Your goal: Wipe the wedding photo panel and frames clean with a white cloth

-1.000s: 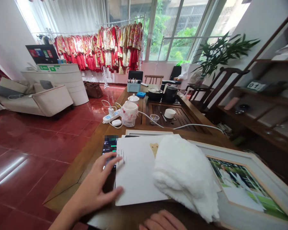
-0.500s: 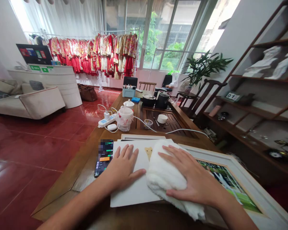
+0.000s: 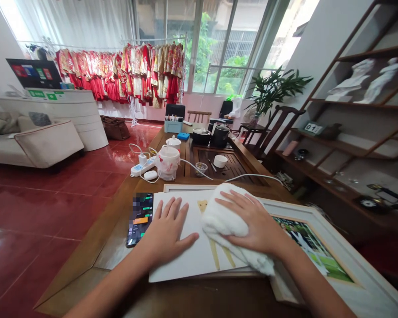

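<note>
A white board (image 3: 185, 260) lies flat on the wooden table, with a tan animal-like head (image 3: 202, 205) and narrow tan strips (image 3: 215, 255) on its surface. Pressed flat near its left side is my left hand (image 3: 166, 227), fingers spread and nothing in it. My right hand (image 3: 248, 221) rests over a bunched white towel (image 3: 223, 218), fingers stretched across the top and thumb along the near side. The towel covers the middle of the tan figure. Just left of the board is a phone (image 3: 139, 221) with its screen lit.
A framed photo (image 3: 315, 251) lies at the right, partly under my right forearm. Beyond the board stand a white cup (image 3: 168, 163), a power strip (image 3: 142, 167), a small bowl (image 3: 220, 161) and black pots (image 3: 220, 135). A white cable (image 3: 252, 175) crosses the table.
My right hand and the towel have shifted up and left over the board, uncovering the tan strips below. My left hand stays flat. The view has moved slightly.
</note>
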`<action>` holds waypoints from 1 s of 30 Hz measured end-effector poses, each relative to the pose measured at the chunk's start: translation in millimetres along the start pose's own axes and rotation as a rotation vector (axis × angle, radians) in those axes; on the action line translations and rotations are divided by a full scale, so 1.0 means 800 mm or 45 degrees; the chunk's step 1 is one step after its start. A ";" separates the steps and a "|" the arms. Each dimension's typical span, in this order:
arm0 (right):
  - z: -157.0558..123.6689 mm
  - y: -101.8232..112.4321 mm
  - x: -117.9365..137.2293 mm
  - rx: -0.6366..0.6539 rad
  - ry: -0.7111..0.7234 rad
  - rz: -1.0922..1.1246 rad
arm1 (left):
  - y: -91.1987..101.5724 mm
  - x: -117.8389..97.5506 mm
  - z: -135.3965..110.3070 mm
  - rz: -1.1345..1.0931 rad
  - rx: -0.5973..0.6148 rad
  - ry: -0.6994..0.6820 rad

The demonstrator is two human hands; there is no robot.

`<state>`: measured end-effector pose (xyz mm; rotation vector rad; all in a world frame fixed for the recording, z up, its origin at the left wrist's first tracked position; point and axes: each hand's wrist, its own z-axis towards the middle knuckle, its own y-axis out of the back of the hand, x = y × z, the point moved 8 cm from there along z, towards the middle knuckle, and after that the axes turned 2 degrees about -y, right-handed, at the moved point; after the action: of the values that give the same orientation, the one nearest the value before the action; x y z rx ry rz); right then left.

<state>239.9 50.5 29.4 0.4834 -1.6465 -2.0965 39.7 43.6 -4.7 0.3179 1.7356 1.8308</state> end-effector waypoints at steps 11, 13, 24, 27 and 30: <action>-0.014 0.002 -0.002 -0.019 0.086 0.050 | 0.004 0.009 0.003 -0.071 -0.024 0.011; -0.036 0.001 0.008 0.006 0.139 0.025 | 0.005 0.012 0.004 -0.083 -0.036 0.015; -0.030 -0.003 -0.026 0.005 0.048 0.024 | 0.000 0.018 0.002 -0.092 -0.038 -0.045; -0.002 -0.007 -0.045 -0.017 0.007 0.025 | -0.001 0.017 0.002 -0.089 -0.027 -0.047; 0.013 -0.008 -0.050 -0.033 0.013 0.027 | 0.000 0.018 0.001 -0.090 -0.038 -0.034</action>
<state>267.6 81.5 26.0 0.4654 -1.6098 -2.0941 28.8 52.4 -7.9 0.2646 1.6792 1.7924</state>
